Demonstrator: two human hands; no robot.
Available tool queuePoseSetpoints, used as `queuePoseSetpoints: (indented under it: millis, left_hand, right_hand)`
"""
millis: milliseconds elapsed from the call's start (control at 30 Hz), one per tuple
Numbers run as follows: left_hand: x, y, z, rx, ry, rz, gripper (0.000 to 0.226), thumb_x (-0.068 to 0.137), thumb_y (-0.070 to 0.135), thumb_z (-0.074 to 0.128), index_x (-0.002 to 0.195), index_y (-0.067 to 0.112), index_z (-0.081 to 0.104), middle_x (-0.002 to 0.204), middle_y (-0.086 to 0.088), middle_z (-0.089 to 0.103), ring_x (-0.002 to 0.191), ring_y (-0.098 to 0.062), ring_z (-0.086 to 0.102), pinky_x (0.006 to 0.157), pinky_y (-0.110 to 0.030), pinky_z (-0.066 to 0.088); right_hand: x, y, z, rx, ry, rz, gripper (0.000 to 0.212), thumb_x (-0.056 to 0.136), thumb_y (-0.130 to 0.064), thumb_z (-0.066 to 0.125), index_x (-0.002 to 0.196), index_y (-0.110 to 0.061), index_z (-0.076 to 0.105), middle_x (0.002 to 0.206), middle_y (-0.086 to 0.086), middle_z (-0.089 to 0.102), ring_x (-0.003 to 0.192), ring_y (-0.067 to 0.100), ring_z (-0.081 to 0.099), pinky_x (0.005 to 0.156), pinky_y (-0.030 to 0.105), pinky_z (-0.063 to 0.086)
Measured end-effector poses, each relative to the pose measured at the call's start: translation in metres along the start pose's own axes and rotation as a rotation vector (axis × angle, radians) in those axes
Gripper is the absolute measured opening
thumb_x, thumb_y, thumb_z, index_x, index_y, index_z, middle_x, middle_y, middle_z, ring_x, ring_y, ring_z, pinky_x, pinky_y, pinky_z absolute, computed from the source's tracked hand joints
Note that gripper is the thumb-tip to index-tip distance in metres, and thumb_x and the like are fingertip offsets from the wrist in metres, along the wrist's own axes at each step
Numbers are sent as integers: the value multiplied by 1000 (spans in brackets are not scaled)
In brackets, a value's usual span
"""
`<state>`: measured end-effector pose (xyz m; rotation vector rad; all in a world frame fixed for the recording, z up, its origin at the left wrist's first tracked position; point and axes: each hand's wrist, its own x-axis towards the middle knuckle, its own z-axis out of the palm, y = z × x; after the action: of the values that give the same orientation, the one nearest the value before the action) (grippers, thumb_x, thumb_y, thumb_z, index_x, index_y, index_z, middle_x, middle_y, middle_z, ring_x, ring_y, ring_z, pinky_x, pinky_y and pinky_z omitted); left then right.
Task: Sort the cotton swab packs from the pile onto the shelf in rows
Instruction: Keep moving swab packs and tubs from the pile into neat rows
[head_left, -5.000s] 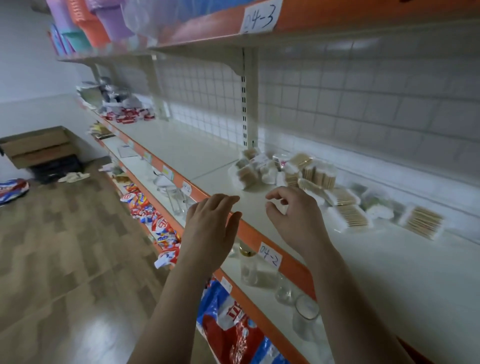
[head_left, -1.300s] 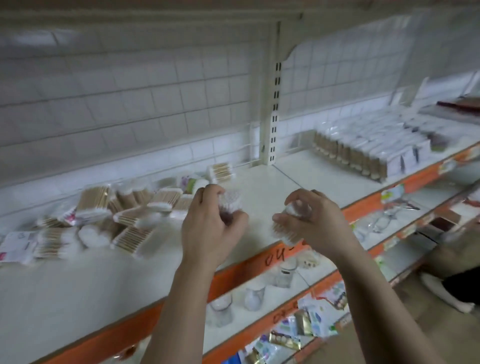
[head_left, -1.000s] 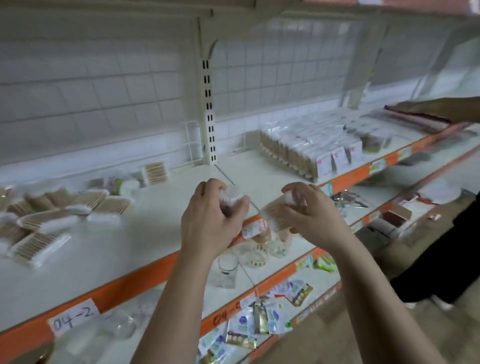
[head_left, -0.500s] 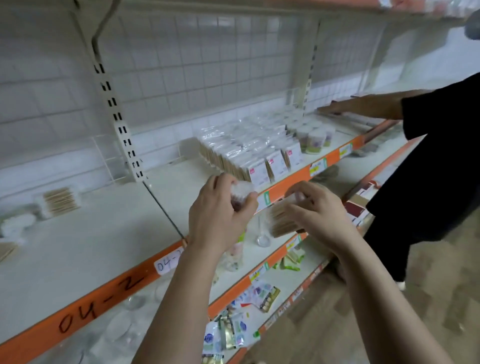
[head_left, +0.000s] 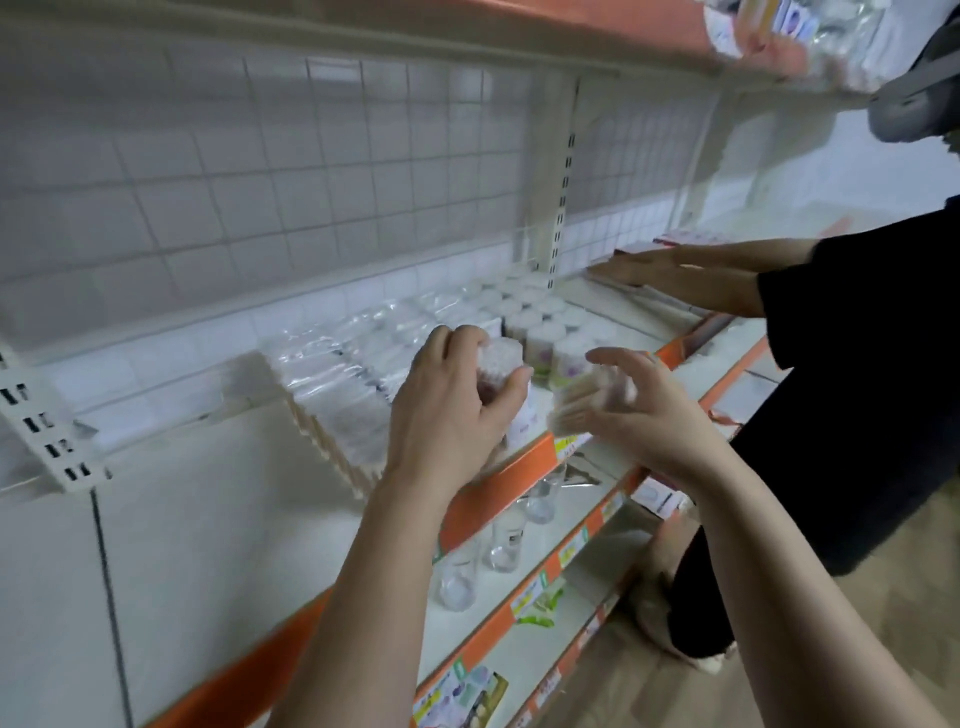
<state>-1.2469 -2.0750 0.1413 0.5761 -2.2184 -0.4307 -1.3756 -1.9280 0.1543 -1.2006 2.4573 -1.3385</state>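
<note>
My left hand (head_left: 452, 405) is shut on a small clear cotton swab pack (head_left: 500, 358), held upright over the front of the shelf (head_left: 218, 509). My right hand (head_left: 644, 410) grips a second cotton swab pack (head_left: 584, 397) with wooden sticks, tilted, beside the first. Just behind both hands stand rows of wrapped swab packs (head_left: 343, 384) on the white shelf. Round white tubs (head_left: 540, 332) stand in rows to their right. The loose pile is out of view.
Another person in black (head_left: 852, 384) stands at the right, their arms (head_left: 691, 270) reaching onto the same shelf. Glass cups (head_left: 498, 540) stand on the lower shelf. The shelf surface left of the rows is bare. An upper shelf (head_left: 623, 31) hangs overhead.
I have turned right from the pile, carrying a pack in each hand. Both hands now hover at the front of the stocked rows, and the other person has come into view.
</note>
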Motion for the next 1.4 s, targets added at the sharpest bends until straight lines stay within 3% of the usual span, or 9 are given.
queuePoseSetpoints:
  millis: [133,233,300,400,600,767,967,1200,1400]
  left_hand:
    - [37,-1,26,17,4,11,49,85,53,52,117,17,53,114,2,51,101,-19,53,77,-31,41]
    - [58,0,45,43,-7,28,49,85,54,52,117,17,54,113,3,50,96,-18,55,74,-26,39]
    - [71,2,57,50,1,15,50,84,55,51,117,17,54,113,4,49,93,-17,56,73,-26,39]
    - [88,3,75,65,0,-13,47,87,52,52,118,17,53,115,4,48,95,-17,55,77,-27,41]
    - [117,11,118,135,41,-108,50,86,57,46,117,18,53,113,4,47,90,-17,60,76,-32,45]
    - [141,22,152,198,131,-184,52,84,58,46,113,16,56,108,4,50,88,-17,59,72,-29,44]
    - [151,33,174,267,164,-284,49,86,53,51,120,18,55,114,4,50,99,-14,53,77,-29,46]
    - [149,37,183,314,227,-379,59,83,64,42,120,20,54,112,8,49,76,0,46,71,-24,38]
    - [159,31,185,357,231,-391,61,82,65,39,119,19,55,112,7,51,87,0,42,72,-19,32]
  right_hand:
    - [45,18,-12,-13,12,0,71,64,-28,70,132,-19,50,124,-3,50,97,2,53,79,15,41]
    - [73,27,-21,95,20,24,66,69,-27,70,132,-20,50,108,-6,55,78,15,66,73,30,57]
    - [92,36,-26,145,21,-2,51,80,-15,69,127,-24,51,90,-6,57,67,18,66,66,37,59]
    - [125,54,-32,133,0,-36,34,80,-21,70,110,-26,57,80,-2,67,67,20,69,67,46,58]
    - [201,91,-47,125,-67,-86,23,75,-30,74,93,-21,63,69,0,69,74,21,68,71,47,57]
    - [271,126,-55,41,-75,-175,32,71,-38,76,96,-26,60,95,5,62,77,24,63,72,37,52]
    - [319,158,-44,-51,-223,-167,44,75,-34,74,107,-13,54,68,-5,67,72,19,64,65,35,51]
    - [342,182,-11,-145,-387,-142,53,77,-40,72,120,-13,57,115,7,64,107,26,57,78,29,43]
    - [347,191,5,27,-437,-85,62,72,-57,67,122,-22,55,112,4,66,103,27,61,89,37,49]
